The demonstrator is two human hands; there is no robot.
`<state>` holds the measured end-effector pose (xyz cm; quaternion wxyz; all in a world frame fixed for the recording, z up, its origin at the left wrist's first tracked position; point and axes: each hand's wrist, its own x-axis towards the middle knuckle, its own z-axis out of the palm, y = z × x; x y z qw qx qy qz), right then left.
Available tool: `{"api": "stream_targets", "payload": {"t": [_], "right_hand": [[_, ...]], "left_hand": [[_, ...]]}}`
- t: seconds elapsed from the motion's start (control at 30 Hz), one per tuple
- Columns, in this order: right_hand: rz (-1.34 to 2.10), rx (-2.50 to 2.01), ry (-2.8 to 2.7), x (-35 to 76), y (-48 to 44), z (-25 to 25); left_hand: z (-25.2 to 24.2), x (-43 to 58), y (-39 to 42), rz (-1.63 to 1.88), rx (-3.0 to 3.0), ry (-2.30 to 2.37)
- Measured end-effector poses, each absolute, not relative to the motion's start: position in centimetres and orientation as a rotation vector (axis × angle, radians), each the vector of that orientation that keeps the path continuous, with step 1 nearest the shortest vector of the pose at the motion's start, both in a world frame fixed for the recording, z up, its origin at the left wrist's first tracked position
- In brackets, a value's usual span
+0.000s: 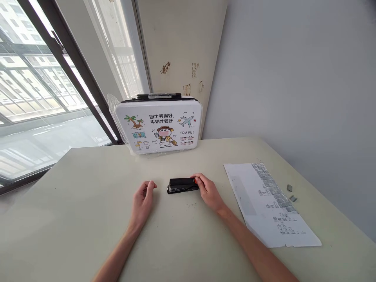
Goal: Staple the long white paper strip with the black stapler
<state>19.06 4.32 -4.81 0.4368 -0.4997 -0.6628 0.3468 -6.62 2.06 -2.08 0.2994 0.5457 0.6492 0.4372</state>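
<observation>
A black stapler (182, 185) with a red mark near its right end lies on the table, its metal front end towards the left. My right hand (207, 192) grips that right end, with the thumb over the top and fingers behind. To the left of the stapler, my left hand (143, 197) rests on its side on the table. Its fingers are loosely curled in, the thumb lies above them, and no object shows in it. A small gap separates this hand from the stapler.
A white sheet (246, 196) bearing rows of grey rectangles and small dark marks lies at the right. Beside it are two small grey pieces (289, 188). A white cartoon-printed case (158, 127) in clear plastic stands at the back. A window is on the left, a wall on the right.
</observation>
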Motion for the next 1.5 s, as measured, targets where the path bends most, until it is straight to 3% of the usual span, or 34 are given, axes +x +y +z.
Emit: {"api": "stream_targets", "payload": {"t": [0.33, 0.57, 0.8, 1.07, 1.23, 1.5], "right_hand": [[0.806, -1.248, -1.714, 19.0, 4.1, -5.2], [0.689, -1.184, -1.805, 18.7, 3.3, -5.0], [0.17, -0.782, -1.959, 17.6, 0.9, -2.6], [-0.122, -0.674, -2.044, 16.2, -0.5, -2.6], [-0.003, -0.742, -1.949, 16.5, -0.3, -2.2], [0.573, -0.995, -1.59, 17.3, 1.0, -2.3]], "left_hand": [[-2.6, -7.0, 2.3, 1.406, 1.302, 1.728], [-2.6, -6.5, 2.4, 1.484, 0.964, 1.321], [-1.1, -6.0, 2.0, 1.298, 0.234, 0.842], [-1.3, -6.4, 2.0, 1.251, 0.102, 0.73], [-1.8, -6.3, 2.3, 1.288, 0.358, 0.935], [-1.5, -6.2, 1.2, 1.437, 0.873, 1.318]]}}
